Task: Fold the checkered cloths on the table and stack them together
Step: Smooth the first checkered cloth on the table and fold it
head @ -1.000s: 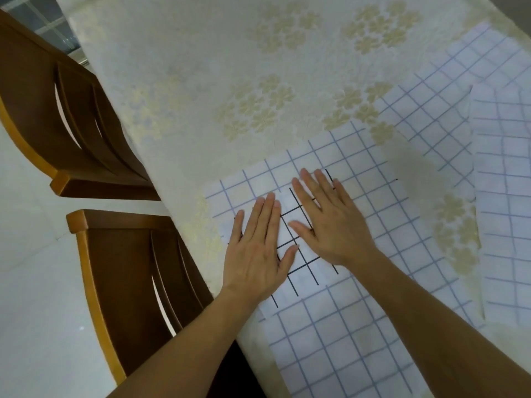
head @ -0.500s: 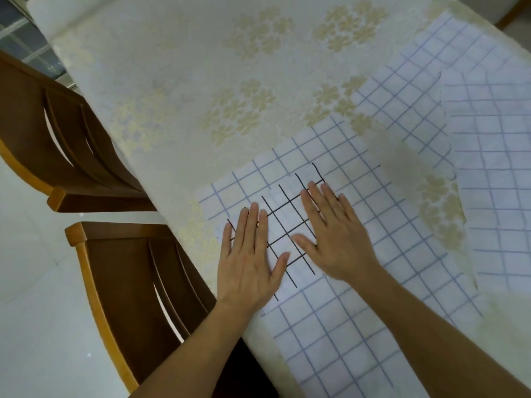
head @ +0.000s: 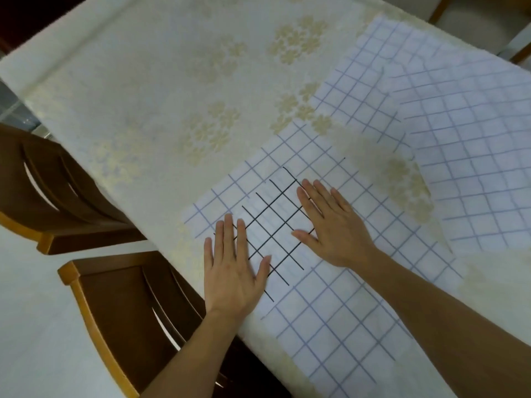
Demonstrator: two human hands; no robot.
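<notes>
From my remote seat I see both hands laid flat, palms down. The left hand [head: 230, 271] has its 4 fingers straight and close together with the thumb splayed outward; the right hand [head: 330, 225] has its fingers straight and slightly fanned, thumb stretched toward the left hand. Neither pinches anything.

Under and between the fingertips lies the small black-checked cloth [head: 273, 228], a folded white piece with dark grid lines; the left fingertips touch its near-left edge and the right hand presses its far-right side. The left palm rests mostly beside it, near the table's rim.

Beneath that piece, spreading past the right wrist and toward me, is a larger blue-checked cloth [head: 344, 326], lying flat. Beyond the right fingertips, well apart, 2 more blue-checked cloths overlap: one [head: 359, 90] farther off, another [head: 471, 156] partly on top of it to the right.

All sit on a table covered by a cream flowered tablecloth [head: 149, 90]. Outside the left hand, past the table edge, stand 2 wooden chairs [head: 115, 305].
</notes>
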